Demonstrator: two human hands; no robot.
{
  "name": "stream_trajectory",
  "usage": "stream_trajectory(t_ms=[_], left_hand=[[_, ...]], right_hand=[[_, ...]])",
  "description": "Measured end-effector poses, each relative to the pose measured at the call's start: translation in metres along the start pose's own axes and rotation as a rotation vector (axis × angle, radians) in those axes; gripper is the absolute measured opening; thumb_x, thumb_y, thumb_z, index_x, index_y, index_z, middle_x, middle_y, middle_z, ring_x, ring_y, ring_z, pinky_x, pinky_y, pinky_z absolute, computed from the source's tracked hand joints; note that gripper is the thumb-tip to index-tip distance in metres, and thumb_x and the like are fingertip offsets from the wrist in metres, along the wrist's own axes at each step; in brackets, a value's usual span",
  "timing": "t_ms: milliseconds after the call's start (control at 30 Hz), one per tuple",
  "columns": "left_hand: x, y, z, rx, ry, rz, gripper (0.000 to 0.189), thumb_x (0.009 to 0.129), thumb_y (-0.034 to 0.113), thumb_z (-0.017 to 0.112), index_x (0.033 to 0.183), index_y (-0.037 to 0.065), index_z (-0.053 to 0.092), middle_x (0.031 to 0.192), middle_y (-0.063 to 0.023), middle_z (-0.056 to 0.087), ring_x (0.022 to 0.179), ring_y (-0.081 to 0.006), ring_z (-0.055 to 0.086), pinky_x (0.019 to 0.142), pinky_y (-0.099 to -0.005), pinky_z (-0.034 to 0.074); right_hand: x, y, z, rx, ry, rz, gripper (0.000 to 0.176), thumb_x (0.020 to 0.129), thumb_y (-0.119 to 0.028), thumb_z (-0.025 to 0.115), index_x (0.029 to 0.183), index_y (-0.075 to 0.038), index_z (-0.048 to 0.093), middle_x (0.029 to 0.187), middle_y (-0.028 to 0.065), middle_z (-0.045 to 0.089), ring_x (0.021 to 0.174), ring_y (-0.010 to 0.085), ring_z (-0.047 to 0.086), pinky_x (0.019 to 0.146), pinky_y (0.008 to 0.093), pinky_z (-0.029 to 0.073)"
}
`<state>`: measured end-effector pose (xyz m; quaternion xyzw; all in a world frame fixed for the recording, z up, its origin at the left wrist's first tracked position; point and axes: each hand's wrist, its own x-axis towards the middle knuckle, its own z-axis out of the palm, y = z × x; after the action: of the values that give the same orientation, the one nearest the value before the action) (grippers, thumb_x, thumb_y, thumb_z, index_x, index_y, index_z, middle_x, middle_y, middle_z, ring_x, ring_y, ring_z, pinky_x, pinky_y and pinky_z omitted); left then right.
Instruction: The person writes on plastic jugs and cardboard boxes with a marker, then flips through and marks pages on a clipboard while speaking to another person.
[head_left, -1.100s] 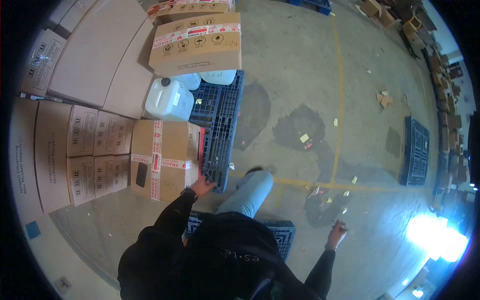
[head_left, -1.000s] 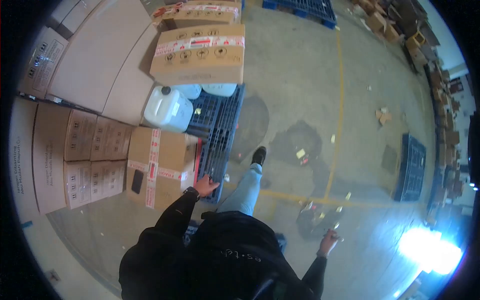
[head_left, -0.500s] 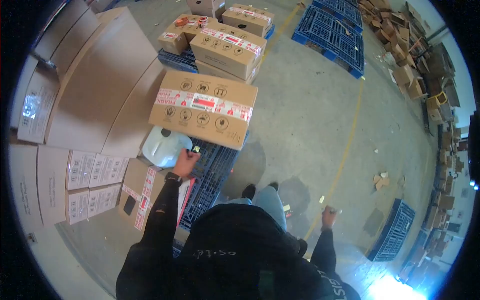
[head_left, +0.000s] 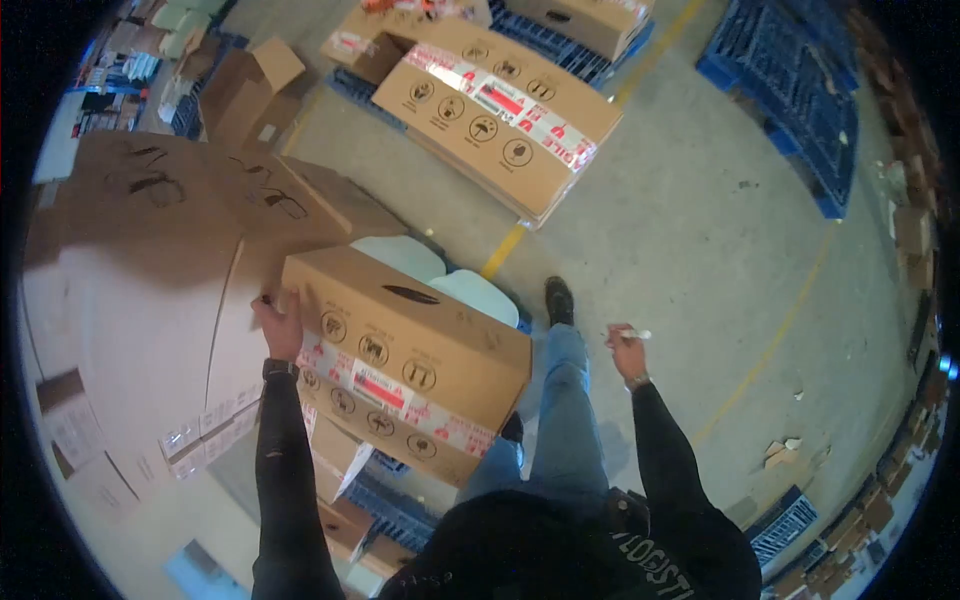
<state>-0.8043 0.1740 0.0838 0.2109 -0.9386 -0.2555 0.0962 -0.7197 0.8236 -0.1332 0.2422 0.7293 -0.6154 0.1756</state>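
Note:
My left hand is at the left end of a taped cardboard box, against its edge. Its fingers are curled, and a small dark object shows at their tips, too small to name. The box has a dark hand slot, printed handling symbols and red-and-white tape. Out to the right, above the floor, my right hand is closed round a slim white marker. Two pale rounded plastic items show behind the box, partly hidden by it.
Large cardboard cartons stand close on the left. Another taped box lies ahead near blue pallets. An opened carton is at the far left. Cardboard scraps and a yellow line mark the floor at right.
My view has shifted forward and turned. My left hand has gone from beside a pale plastic item to the taped box's end. My right hand still holds the marker, now farther forward.

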Motion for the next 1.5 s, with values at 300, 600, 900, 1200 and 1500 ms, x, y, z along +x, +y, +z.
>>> stream_trajectory(t_ms=[300,600,900,1200,1500], left_hand=[[0.025,0.002,0.058,-0.098,0.023,-0.099,0.040,0.100,0.019,0.055,0.128,-0.003,0.036,0.129,-0.0189,0.048,0.117,-0.0229,0.047,0.104,-0.0399,0.037],[0.029,0.002,0.054,0.115,-0.068,-0.038,0.032,0.104,0.028,0.046,0.116,0.000,0.038,0.127,-0.0210,0.048,0.117,-0.0244,0.046,0.104,-0.0440,0.034],[0.027,0.000,0.055,0.085,0.004,-0.224,0.039,0.098,0.043,0.049,0.107,0.008,0.035,0.112,-0.0143,0.045,0.106,-0.0223,0.045,0.097,-0.0402,0.034],[0.026,0.002,0.061,0.092,0.057,-0.203,0.044,0.094,0.050,0.052,0.100,0.011,0.033,0.104,-0.0085,0.041,0.098,-0.0182,0.041,0.091,-0.0389,0.033],[0.024,0.002,0.064,0.057,0.089,-0.296,0.049,0.092,0.054,0.053,0.099,0.011,0.030,0.103,-0.0094,0.039,0.099,-0.0187,0.040,0.091,-0.0403,0.033]], right_hand=[[0.156,-0.015,0.221,0.222,-0.529,0.319,0.027,0.098,-0.031,0.062,0.107,-0.006,0.067,0.088,0.0017,0.070,0.083,0.0108,0.066,0.070,0.0285,0.050],[0.247,-0.025,0.446,0.503,-0.741,0.437,0.025,0.098,-0.034,0.061,0.098,-0.013,0.072,0.091,-0.0011,0.072,0.084,0.0082,0.067,0.069,0.0270,0.049],[0.278,-0.017,0.535,0.396,-0.998,0.131,0.018,0.096,-0.020,0.061,0.097,-0.005,0.070,0.085,0.0027,0.072,0.079,0.0093,0.067,0.072,0.0267,0.051],[0.286,0.002,0.544,0.320,-0.940,0.167,0.016,0.091,-0.019,0.063,0.085,-0.005,0.069,0.073,0.0039,0.069,0.068,0.0124,0.065,0.065,0.0287,0.050],[0.287,-0.010,0.549,0.435,-0.880,0.204,0.019,0.091,-0.021,0.063,0.084,-0.004,0.068,0.076,0.0049,0.070,0.070,0.0135,0.066,0.068,0.0293,0.050]])
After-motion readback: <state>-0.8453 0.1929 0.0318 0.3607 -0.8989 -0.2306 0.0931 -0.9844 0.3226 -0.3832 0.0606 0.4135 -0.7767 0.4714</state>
